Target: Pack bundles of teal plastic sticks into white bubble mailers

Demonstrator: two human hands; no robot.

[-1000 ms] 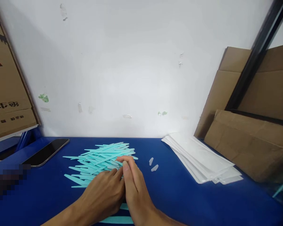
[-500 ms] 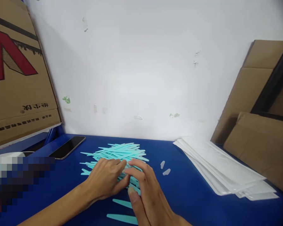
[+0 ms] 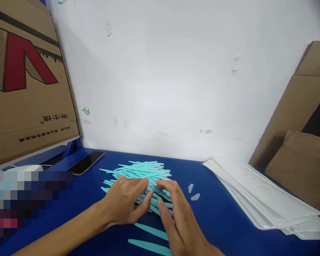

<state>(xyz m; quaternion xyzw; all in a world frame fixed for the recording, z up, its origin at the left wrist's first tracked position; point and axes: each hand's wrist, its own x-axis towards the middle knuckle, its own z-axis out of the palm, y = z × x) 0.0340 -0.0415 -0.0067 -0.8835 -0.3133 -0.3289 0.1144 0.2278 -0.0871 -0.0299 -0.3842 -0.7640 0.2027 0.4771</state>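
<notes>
A heap of thin turquoise pointed strips (image 3: pixel 141 170) lies on the blue table. My left hand (image 3: pixel 126 199) rests over the heap's left front, thumb and fingers apart, fingertips among the strips. On the right side of the heap, my right hand (image 3: pixel 177 213) has its thumb and index finger spread, touching or just above the strips. Whether either hand grips a strip is not visible; none is seen lifted. Two separate turquoise strips (image 3: pixel 146 245) lie nearer the front edge, partly under my right hand. Two small translucent pieces (image 3: pixel 195 197) lie right of the heap.
A phone (image 3: pixel 86 163) lies at the back left, near a large printed cardboard box (image 3: pixel 37 103). White flat bags (image 3: pixel 264 199) are stacked at the right, beside brown cardboard (image 3: pixel 301 170). A white wall (image 3: pixel 170 71) stands behind the blue table (image 3: pixel 96 227).
The view has shifted, so the surroundings appear further right. My hands have moved slightly apart, and the gap between my right thumb and index finger shows more strips.
</notes>
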